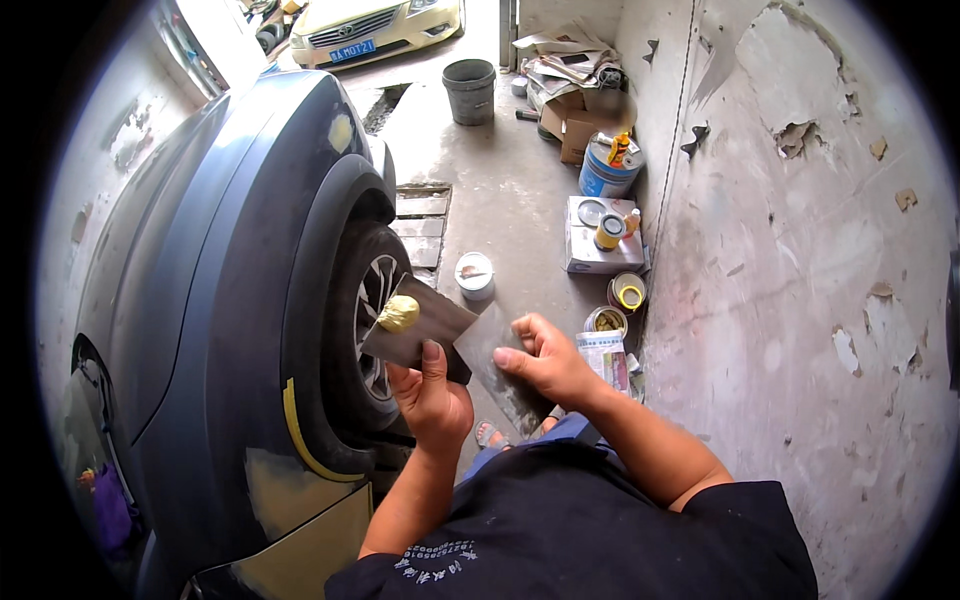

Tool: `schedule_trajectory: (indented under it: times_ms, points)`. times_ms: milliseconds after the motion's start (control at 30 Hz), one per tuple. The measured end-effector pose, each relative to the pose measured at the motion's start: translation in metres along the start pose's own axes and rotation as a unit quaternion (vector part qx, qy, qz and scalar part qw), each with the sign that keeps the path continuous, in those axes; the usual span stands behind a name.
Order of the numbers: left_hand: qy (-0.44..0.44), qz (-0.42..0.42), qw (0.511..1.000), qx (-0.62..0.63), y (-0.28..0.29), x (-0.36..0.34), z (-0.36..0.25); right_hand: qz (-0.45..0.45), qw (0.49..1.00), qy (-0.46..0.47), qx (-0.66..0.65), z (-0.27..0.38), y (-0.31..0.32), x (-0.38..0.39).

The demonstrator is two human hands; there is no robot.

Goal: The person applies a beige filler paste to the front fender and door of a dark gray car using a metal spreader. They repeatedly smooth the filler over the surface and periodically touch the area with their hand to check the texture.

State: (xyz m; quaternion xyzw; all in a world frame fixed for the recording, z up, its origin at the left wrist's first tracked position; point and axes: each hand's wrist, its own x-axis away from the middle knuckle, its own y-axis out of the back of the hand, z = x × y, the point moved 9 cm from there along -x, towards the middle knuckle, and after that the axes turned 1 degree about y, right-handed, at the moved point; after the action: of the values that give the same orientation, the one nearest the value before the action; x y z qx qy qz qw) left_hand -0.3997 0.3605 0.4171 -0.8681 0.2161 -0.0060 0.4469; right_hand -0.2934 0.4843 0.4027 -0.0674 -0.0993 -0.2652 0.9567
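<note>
My left hand (pixel 437 405) grips a flat metal plate (pixel 432 322), its thumb lying on top. A mound of yellow body filler (pixel 399 313) sits on the plate's far left corner. In my right hand (pixel 547 358) is a thin, wide metal filler spreader (pixel 497 365), pinched between thumb and fingers. The spreader's edge is close to the plate's right side; whether they touch I cannot tell. To the left stands a dark car body (pixel 225 230) with a wheel (pixel 377 310). Yellow tape (pixel 300 440) follows the wheel arch, above a patch of dried filler (pixel 300 490).
Between car and wall, a white tub (pixel 474 276) stands on the floor. Along the right wall are a box (pixel 590 247) with cans, a blue-and-white bucket (pixel 609 170) and cardboard (pixel 575 130). Farther off are a grey bucket (pixel 470 92) and a pale car (pixel 375 30).
</note>
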Motion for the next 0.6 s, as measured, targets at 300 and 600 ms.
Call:
schedule_trajectory:
  times_ms: [300,600]
  points:
    - [0.163,0.125,0.975,0.090,0.001,-0.004,0.013,0.000,0.976,0.070,0.205,0.036,0.010,-0.002]
    - [0.228,0.221,0.946,0.063,-0.005,-0.007,0.005,0.016,0.942,0.092,0.322,0.046,0.016,-0.001]
